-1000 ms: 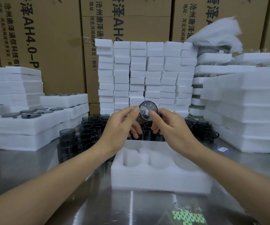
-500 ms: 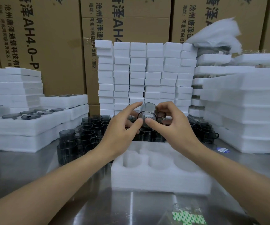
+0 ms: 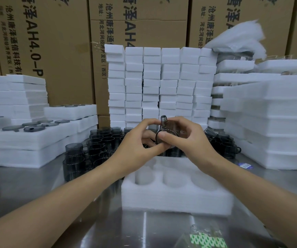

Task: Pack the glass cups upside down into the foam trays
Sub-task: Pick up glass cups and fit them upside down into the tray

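Rolled since half a second back: the glass cup (image 3: 169,138) now lies on its side between my hands, handle (image 3: 163,119) standing up top, where before a round end faced me. Risks, working down by size. Foam stacks (image 3: 269,122) on my right stand tall and near my right forearm; I judge a wide elbow swing could nudge them onto the work. Steel table (image 3: 37,185) is hard, so a dropped cup would likely chip or break on it. Foam tray (image 3: 176,199) sits just below and nearer me than my hands, and the pockets I can see are empty. It looks light, so pressing a cup in off-centre could skid it or tear a pocket wall. Loose cups (image 3: 104,138) crowd just behind the tray. The held cup hangs in the air over the tray's far edge, close in front of them, and a slip backward means glass on glass. Left hand (image 3: 135,147) pinches the cup's ringed end with thumb and curled fingers; right hand (image 3: 187,140) curls round its body. The hold is mostly fingertips on smooth glass, which I take as the weak point. Cup is not yet mouth-down. I cannot tell whether the ringed end is mouth or base, so it could go in the wrong way up.
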Motion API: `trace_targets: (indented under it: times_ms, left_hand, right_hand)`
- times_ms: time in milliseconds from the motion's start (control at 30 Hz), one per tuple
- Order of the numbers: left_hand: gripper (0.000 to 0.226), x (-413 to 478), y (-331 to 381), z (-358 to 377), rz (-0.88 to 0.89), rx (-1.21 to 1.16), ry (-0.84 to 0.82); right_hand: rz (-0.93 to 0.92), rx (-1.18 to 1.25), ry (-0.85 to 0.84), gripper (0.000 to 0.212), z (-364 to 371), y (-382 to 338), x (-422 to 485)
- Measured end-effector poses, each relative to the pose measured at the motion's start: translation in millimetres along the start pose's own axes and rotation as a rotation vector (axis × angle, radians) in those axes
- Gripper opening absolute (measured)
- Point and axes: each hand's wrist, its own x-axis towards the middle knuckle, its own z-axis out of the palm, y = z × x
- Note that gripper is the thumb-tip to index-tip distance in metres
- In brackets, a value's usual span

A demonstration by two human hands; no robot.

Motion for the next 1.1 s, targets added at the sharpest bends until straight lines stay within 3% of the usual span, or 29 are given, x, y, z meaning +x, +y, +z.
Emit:
trace_targets:
  times_ms: [133,267,400,800,967,1100]
  left_hand:
    - [0.052,1.8,1.5,-1.8,-0.072,-0.084,0.032]
    - [0.066,2.7,6.1,-2.3,-0.136,-0.082,0.018]
    - [0.052,6.1,9.7,-8.0,-0.209,-0.203,0.06]
    - [0.056,10.2,11.8,-14.6,-0.338,-0.22,0.04]
    - [0.048,11.2,10.7,-21.7,-0.302,-0.153,0.018]
    - [0.032,17.6,4.8,-33.3,-0.319,-0.154,0.024]
  right_hand:
    - [0.016,0.012,-0.055,0.035,0.9,-0.9,0.2]
    - [0.048,-0.002,-0.117,0.045,1.5,-1.7,-1.0]
    - [0.064,0.017,-0.1,0.048,0.7,-1.0,-1.0]
    - [0.115,-0.043,0.042,0.01,-3.2,2.5,3.8]
    - [0.238,0.217,0.017,0.005,-3.6,-3.8,7.5]
    - [0.231,0.315,-0.006,0.017,-1.0,-11.1,8.4]
